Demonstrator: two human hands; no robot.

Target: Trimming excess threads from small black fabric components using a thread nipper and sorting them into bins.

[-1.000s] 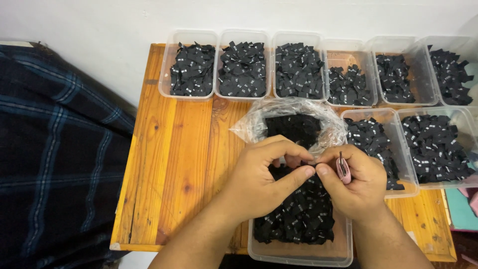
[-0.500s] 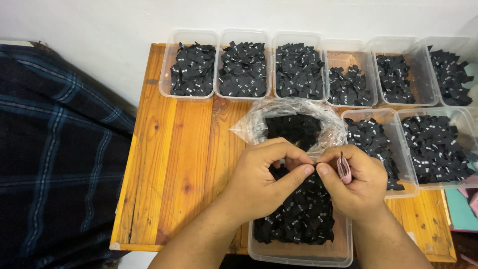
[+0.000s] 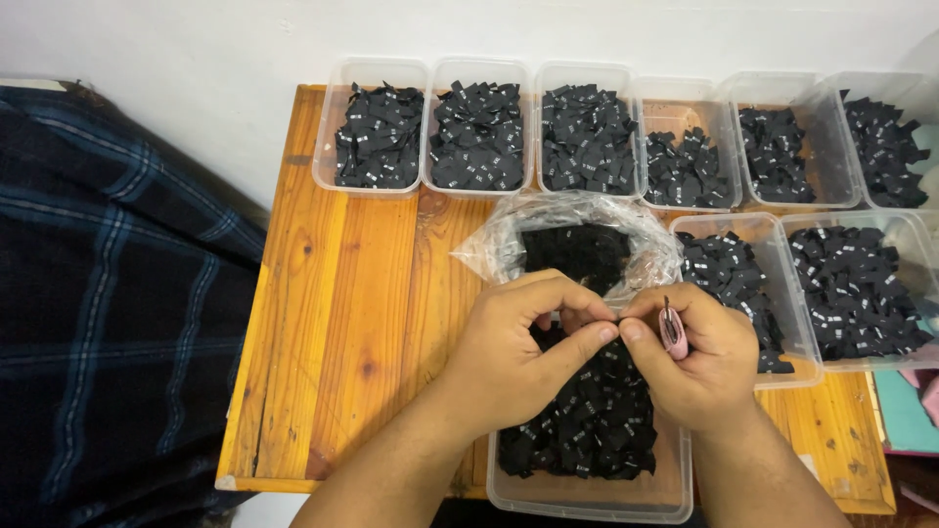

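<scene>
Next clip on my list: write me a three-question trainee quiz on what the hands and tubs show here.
1. True or false: the right hand holds a small pink tool.
2. Which lies directly under both hands? A) the bare wooden table B) the clear plastic tub of small black fabric labels C) the dark plaid cloth
3. Fill in: the crumpled clear plastic bag just beyond the hands holds more ____ pieces.

Key
1. True; the left hand meets it fingertip to fingertip.
2. B
3. black
</scene>
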